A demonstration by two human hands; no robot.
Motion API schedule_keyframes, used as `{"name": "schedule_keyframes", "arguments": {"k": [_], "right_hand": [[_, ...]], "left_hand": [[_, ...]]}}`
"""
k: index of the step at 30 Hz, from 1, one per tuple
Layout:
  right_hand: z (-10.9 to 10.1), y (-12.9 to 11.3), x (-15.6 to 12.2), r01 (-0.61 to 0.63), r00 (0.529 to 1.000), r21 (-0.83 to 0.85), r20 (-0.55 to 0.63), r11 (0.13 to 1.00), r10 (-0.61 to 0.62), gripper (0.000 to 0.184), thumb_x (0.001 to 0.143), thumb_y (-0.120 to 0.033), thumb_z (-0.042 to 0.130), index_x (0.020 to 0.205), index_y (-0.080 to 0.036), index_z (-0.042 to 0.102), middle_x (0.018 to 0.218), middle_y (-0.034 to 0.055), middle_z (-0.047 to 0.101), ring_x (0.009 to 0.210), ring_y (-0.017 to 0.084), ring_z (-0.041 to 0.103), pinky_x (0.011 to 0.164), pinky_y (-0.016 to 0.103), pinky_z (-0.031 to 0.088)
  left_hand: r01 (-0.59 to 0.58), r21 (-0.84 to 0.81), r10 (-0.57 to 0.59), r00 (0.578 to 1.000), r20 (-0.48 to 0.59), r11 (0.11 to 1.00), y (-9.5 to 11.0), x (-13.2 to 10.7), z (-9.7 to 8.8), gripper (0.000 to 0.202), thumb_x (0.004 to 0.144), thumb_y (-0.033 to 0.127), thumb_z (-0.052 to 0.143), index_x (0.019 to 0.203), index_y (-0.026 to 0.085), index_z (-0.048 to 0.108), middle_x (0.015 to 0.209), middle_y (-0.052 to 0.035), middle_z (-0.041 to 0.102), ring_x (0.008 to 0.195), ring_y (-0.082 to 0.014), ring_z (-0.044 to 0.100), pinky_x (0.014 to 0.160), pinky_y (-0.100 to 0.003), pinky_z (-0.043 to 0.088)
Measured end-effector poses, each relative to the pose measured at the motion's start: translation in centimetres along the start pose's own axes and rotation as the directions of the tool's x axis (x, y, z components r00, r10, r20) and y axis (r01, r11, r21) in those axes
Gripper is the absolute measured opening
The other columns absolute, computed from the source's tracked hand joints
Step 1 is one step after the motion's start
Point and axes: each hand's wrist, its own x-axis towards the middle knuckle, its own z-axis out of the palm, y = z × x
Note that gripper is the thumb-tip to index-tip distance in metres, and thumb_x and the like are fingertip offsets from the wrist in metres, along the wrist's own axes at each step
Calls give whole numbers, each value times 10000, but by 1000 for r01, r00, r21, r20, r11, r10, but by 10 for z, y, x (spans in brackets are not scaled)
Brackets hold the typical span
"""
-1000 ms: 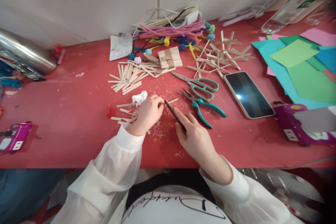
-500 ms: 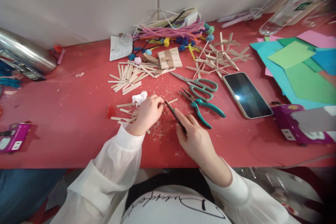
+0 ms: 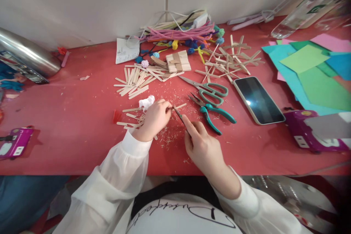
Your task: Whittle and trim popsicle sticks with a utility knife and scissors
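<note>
Over a scatter of wood shavings (image 3: 168, 142), my left hand (image 3: 157, 117) is closed in a pinch. A pale wooden craft stick (image 3: 181, 106) pokes out to the right of its fingertips; the pinched end is hidden. My right hand (image 3: 205, 146) is wrapped round a slim dark knife-like tool (image 3: 178, 114), forefinger stretched along it, its tip meeting the stick at the left fingertips. Behind and left of my left hand are a crumpled white tissue (image 3: 146, 102) and several loose craft sticks (image 3: 130, 124).
Teal-handled pliers (image 3: 216, 112), green-handled scissors (image 3: 212, 93) and a phone (image 3: 259, 99) lie to the right. Behind are a craft-stick pile (image 3: 135, 80), a bundled stack (image 3: 178, 61) and pink pipe cleaners (image 3: 178, 33). Coloured paper (image 3: 323, 80) and a purple device (image 3: 298, 128) sit far right.
The tool in my right hand has shifted slightly, its tip still at my left fingertips. My left hand stays in place; the whole view has moved a little.
</note>
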Motion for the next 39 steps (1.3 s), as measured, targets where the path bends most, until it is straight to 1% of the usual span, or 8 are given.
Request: {"name": "schedule_keyframes", "arguments": {"k": [9, 16, 21, 24, 27, 31, 35, 39], "right_hand": [[2, -1, -5, -11, 1000, -77, -18, 997, 9, 446, 809, -155, 374, 1227, -179, 531, 883, 71, 622, 423, 73, 451, 324, 208, 219], [0, 3, -3, -10, 1000, 45, -15, 999, 11, 443, 808, -158, 392, 1228, -140, 528, 888, 79, 631, 484, 105, 527, 342, 206, 304], [0, 4, -2, -19, 1000, 56, 20, 998, 18, 435, 813, -170, 382, 1221, -134, 530, 863, 84, 621, 490, 114, 527, 344, 211, 309], [0, 2, -2, -9, 1000, 9, 15, 1000, 9, 441, 811, -166, 383, 1228, -146, 524, 865, 79, 619, 460, 100, 497, 333, 210, 274], [0, -4, -4, 11, 1000, -93, -1, 996, -11, 459, 798, -135, 398, 1238, -161, 522, 861, 72, 629, 425, 92, 467, 329, 222, 216], [0, -9, -6, 13, 1000, -174, 4, 985, -12, 488, 775, -93, 409, 1233, -206, 532, 905, 71, 638, 444, 87, 476, 344, 230, 185], [1, -8, -8, 2, 1000, -131, 7, 991, -1, 495, 780, -98, 403, 1247, -220, 513, 942, 75, 627, 476, 91, 492, 339, 223, 197], [1, -3, -8, -25, 999, -84, -48, 996, 21, 453, 798, -130, 397, 1224, -205, 534, 932, 69, 633, 467, 87, 495, 335, 206, 219]], "left_hand": [[0, -16, 0, 1000, 2, 1000, 0, 0, -1, 114, 796, 110, 496, 758, 154, 594, 788, -37, 602, 676, -148, 569, 627, -264, 432], [-4, -29, 4, 1000, 7, 1000, 0, 0, -1, 116, 798, 114, 497, 742, 152, 591, 766, -35, 597, 676, -149, 567, 620, -259, 428], [0, -18, 0, 1000, -11, 1000, 0, 0, 0, 111, 793, 113, 501, 751, 158, 593, 783, -39, 601, 697, -154, 574, 633, -263, 432], [-1, -16, 1, 1000, -3, 1000, -1, 0, 0, 115, 795, 114, 498, 748, 157, 594, 783, -40, 601, 695, -157, 575, 632, -266, 434], [3, -17, -3, 1000, 3, 1000, -1, 0, 0, 116, 790, 108, 496, 761, 156, 597, 796, -42, 608, 702, -163, 579, 636, -270, 437], [8, -16, -7, 1000, 10, 1000, 0, 0, 0, 130, 774, 82, 490, 779, 152, 600, 810, -46, 614, 720, -169, 584, 653, -275, 442], [5, -17, -5, 1000, 13, 1000, 1, 0, -1, 134, 777, 79, 488, 772, 153, 599, 808, -43, 614, 712, -163, 582, 649, -271, 439], [5, -29, -4, 1000, 20, 1000, 2, 0, -2, 112, 794, 112, 500, 757, 150, 599, 787, -39, 608, 688, -158, 577, 626, -266, 429]]}}
